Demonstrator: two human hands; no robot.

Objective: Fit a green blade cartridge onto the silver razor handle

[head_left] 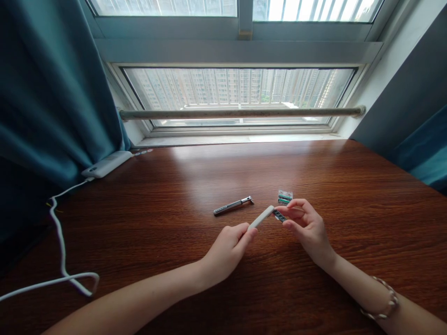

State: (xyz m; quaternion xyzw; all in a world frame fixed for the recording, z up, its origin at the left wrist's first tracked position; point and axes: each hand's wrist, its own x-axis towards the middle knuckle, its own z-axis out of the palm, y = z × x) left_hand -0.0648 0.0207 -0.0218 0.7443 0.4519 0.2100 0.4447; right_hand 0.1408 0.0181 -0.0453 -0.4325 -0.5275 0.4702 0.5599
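Note:
My left hand (230,249) is closed round the handle of a small white brush (261,217), which slants up to the right. Between the fingertips of my right hand (310,228) is a dark razor cartridge (280,216). The brush's head end meets the cartridge, its short bristles facing down and partly hidden. A silver-and-black razor handle (232,205) lies on the wooden table beyond my left hand. Just behind my right fingers sits a clear plastic case (285,194) with green-striped razor cartridges, partly covered by those fingers.
Toward the back left of the table (167,186) rests a white power strip or adapter (108,164), and its white cable (60,232) loops down the left side. A blue curtain (59,83) hangs at left. Along the window runs a metal bar (240,113).

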